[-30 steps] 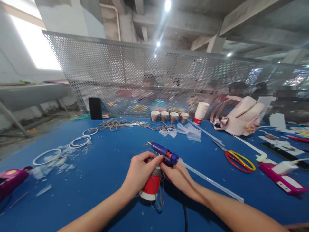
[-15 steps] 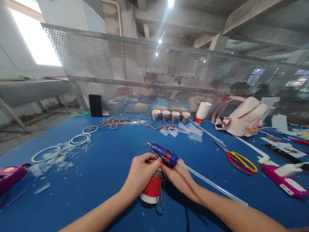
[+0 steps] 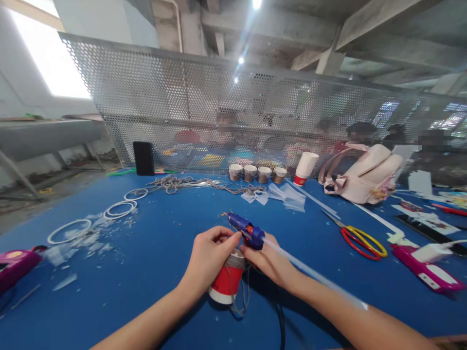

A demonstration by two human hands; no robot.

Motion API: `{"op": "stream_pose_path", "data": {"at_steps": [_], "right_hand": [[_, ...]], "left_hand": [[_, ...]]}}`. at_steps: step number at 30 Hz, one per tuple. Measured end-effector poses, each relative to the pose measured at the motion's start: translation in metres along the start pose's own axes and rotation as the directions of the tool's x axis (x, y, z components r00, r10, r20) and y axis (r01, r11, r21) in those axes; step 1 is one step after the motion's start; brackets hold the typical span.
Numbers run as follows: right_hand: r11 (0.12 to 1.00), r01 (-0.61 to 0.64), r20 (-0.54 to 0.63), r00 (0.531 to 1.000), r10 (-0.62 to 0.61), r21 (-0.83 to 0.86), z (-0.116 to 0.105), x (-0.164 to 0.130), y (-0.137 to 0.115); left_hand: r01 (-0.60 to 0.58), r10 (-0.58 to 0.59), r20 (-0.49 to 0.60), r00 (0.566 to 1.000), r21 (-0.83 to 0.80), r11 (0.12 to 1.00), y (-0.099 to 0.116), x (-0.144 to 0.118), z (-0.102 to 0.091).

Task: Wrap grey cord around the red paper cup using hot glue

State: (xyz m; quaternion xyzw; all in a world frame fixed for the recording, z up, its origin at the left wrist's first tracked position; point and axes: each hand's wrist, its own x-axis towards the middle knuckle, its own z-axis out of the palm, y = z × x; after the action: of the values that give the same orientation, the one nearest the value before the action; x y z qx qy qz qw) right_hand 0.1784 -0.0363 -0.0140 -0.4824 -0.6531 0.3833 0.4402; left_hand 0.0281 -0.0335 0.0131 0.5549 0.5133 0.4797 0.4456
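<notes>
1. Fingers of the left hand (image 3: 209, 255) clamp the top of a red paper cup (image 3: 225, 282) standing on the blue table (image 3: 153, 243).
2. Right hand (image 3: 268, 260) grips a blue glue gun (image 3: 246, 230), fingers wrapped around it just above the cup.
3. Scissors (image 3: 359, 238) lie well apart, rightward.

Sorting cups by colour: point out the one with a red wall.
The cup under the left hand, upside down at the near edge; the four small cups by the mesh are brownish.

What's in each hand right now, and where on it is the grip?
The right hand holds the blue glue gun by its handle. The left hand grips the red paper cup around its upper part.
</notes>
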Motion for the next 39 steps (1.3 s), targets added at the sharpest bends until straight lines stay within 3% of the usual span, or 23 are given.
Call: {"op": "stream_pose_path", "data": {"at_steps": [3, 7, 16, 21, 29, 35, 39], "right_hand": [[0.995, -0.053, 0.106, 0.993, 0.044, 0.083, -0.006, 0.002, -0.003], [0.918, -0.180, 0.263, 0.961, 0.088, 0.353, -0.008, 0.004, -0.005], [0.824, -0.246, 0.158, 0.969, 0.191, 0.510, -0.002, 0.005, -0.001], [0.791, -0.280, 0.164, 0.960, 0.227, 0.543, -0.003, 0.005, 0.001], [0.846, -0.237, 0.169, 0.970, 0.176, 0.478, -0.003, 0.004, -0.002], [0.868, -0.245, 0.149, 0.969, 0.199, 0.432, -0.005, 0.002, -0.005], [0.831, -0.224, 0.130, 0.974, 0.183, 0.509, -0.008, 0.005, 0.000]], "left_hand": [[0.008, -0.009, -0.013, 1.000, -0.039, 0.999, 0.002, 0.002, -0.003], [0.021, -0.022, -0.007, 1.000, -0.082, 0.996, 0.000, 0.005, -0.006], [0.059, -0.056, 0.028, 0.998, -0.118, 0.991, -0.003, 0.004, -0.004], [0.069, -0.063, 0.049, 0.997, -0.130, 0.989, -0.002, 0.003, -0.002], [0.053, -0.044, 0.077, 0.996, -0.107, 0.993, -0.001, 0.000, -0.002], [-0.014, 0.016, 0.059, 0.998, -0.041, 0.999, -0.001, 0.000, -0.002], [-0.131, 0.133, -0.013, 0.991, 0.102, 0.986, 0.006, 0.003, -0.019]]}}
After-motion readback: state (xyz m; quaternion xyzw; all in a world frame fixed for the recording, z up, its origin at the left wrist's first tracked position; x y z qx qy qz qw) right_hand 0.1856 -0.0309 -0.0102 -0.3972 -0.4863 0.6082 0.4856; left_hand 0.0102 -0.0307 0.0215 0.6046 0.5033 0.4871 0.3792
